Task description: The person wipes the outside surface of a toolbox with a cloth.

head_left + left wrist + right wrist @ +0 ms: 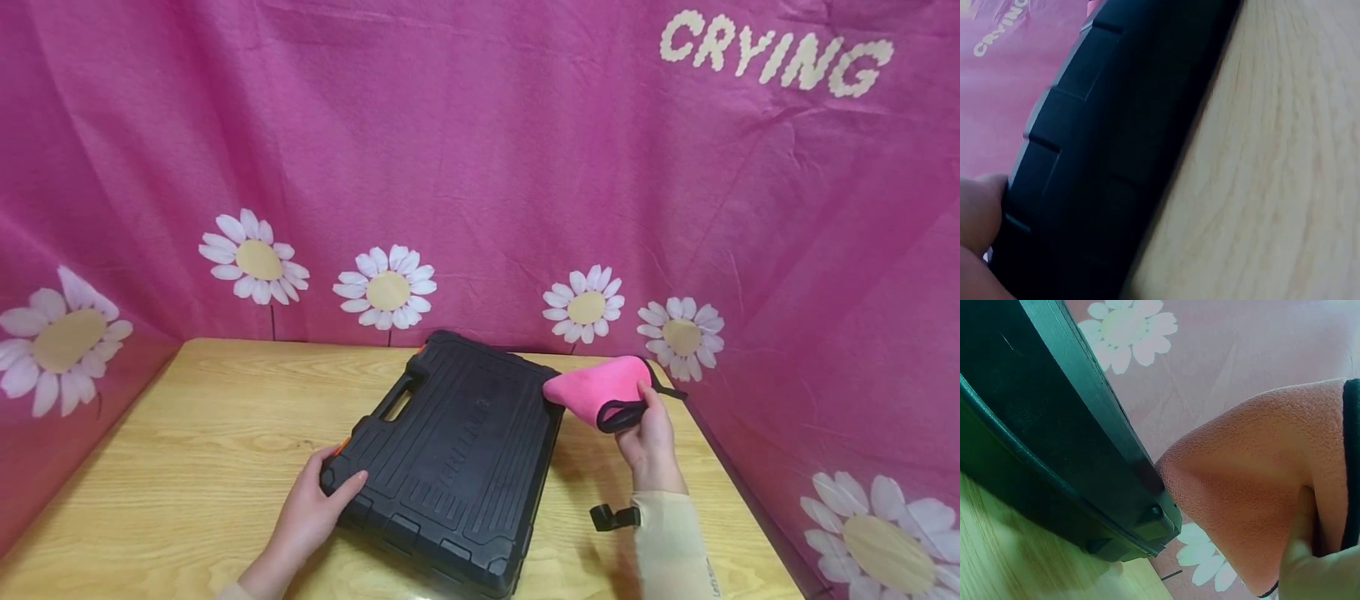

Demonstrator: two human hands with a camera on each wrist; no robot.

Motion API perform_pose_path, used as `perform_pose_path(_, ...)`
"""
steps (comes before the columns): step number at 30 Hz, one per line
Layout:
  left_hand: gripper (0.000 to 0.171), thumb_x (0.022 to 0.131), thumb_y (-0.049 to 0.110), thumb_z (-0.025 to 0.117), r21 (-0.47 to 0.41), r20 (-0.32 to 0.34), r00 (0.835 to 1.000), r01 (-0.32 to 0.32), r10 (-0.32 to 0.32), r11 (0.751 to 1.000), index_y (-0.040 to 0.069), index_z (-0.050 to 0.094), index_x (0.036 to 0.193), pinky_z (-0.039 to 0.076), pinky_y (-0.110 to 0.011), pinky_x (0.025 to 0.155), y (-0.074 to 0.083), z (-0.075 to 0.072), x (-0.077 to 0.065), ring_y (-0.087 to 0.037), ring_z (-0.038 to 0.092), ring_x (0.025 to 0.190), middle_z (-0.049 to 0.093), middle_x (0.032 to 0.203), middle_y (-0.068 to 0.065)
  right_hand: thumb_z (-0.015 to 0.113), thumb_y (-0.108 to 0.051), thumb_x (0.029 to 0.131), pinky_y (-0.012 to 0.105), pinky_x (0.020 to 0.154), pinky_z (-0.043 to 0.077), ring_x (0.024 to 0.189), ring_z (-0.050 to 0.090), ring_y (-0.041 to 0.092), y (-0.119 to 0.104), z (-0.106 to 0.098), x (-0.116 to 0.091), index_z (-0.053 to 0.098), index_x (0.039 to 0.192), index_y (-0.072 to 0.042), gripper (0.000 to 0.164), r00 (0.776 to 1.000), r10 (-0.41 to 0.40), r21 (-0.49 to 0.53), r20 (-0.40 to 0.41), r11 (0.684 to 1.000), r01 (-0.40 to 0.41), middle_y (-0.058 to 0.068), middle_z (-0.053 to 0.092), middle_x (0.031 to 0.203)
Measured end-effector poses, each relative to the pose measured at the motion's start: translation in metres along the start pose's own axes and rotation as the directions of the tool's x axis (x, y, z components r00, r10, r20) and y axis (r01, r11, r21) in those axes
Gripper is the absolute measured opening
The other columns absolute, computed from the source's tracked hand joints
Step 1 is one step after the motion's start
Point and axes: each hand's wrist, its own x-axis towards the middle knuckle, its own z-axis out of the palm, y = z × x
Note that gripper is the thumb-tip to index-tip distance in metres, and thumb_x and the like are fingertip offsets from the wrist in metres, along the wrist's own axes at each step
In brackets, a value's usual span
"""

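Observation:
A black hard plastic tool case (465,450) with raised lettering and ridges lies at an angle on the table, its carrying handle toward the left. My left hand (318,500) grips its near left corner, thumb on top and fingers around the side. In my right hand (651,437) is a pink cloth (600,390) with black edging, pinched between thumb and fingers. The cloth's far end touches the case's right edge near the back corner, as the right wrist view also shows. In the left wrist view the side of the case (1085,137) stands close over the wood.
The light wooden table (225,433) runs back to a pink curtain (480,167) printed with daisies and lettering. The curtain also closes off the left and right sides. A black strap (615,517) hangs from my right sleeve.

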Motion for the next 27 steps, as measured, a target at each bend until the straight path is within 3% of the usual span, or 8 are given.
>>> perform_pose_path(4,0.076,0.096,0.036,0.073,-0.052,0.021,1.0,-0.016,0.017,0.998,-0.001,0.038,0.152,0.035,-0.06,0.115,-0.003,-0.001,0.004,-0.043,0.044,0.141,0.043,0.154,-0.03,0.046,-0.03,0.11,0.019,0.105,0.045,0.115,0.058,-0.002,-0.001,0.0,0.0,0.042,0.142,-0.028,0.032,1.0,0.001,0.001,0.0,1.0,-0.001,-0.014,0.07,0.11)
perform_pose_path(10,0.073,0.097,0.035,0.072,-0.05,0.054,0.998,-0.031,0.034,0.998,0.0,0.038,0.152,0.034,-0.06,0.116,-0.006,-0.005,0.01,-0.045,0.042,0.143,0.042,0.155,-0.03,0.045,-0.031,0.111,0.019,0.11,0.042,0.115,0.058,-0.001,-0.001,0.0,0.001,0.042,0.143,-0.028,0.032,1.0,0.006,0.003,-0.002,1.0,-0.006,-0.014,0.069,0.109)
perform_pose_path(16,0.072,0.098,0.038,0.07,-0.038,0.099,0.995,-0.024,0.028,0.999,0.004,0.038,0.154,0.032,-0.061,0.118,-0.007,-0.011,0.018,-0.047,0.038,0.147,0.039,0.158,-0.029,0.044,-0.031,0.111,0.021,0.099,0.049,0.111,0.06,-0.001,-0.001,-0.001,-0.001,0.044,0.139,-0.027,0.028,1.0,0.003,0.012,0.021,1.0,-0.004,-0.013,0.071,0.106)
perform_pose_path(20,0.07,0.099,0.035,0.07,-0.03,0.128,0.99,-0.053,0.056,0.998,0.005,0.04,0.154,0.033,-0.06,0.117,-0.01,-0.015,0.026,-0.046,0.04,0.146,0.041,0.157,-0.029,0.043,-0.03,0.111,0.021,0.092,0.052,0.107,0.062,0.0,-0.002,-0.001,-0.001,0.044,0.136,-0.025,0.026,0.999,-0.003,0.032,0.04,0.999,0.002,-0.011,0.072,0.104)
perform_pose_path(27,0.072,0.099,0.039,0.068,0.009,0.201,0.975,-0.093,0.09,0.996,0.006,0.038,0.155,0.032,-0.062,0.117,-0.017,-0.025,0.044,-0.047,0.038,0.146,0.04,0.158,-0.029,0.042,-0.03,0.111,0.021,0.093,0.051,0.107,0.062,0.0,-0.004,-0.002,-0.001,0.043,0.136,-0.025,0.025,0.999,0.0,0.036,0.036,0.999,-0.001,-0.011,0.072,0.104)
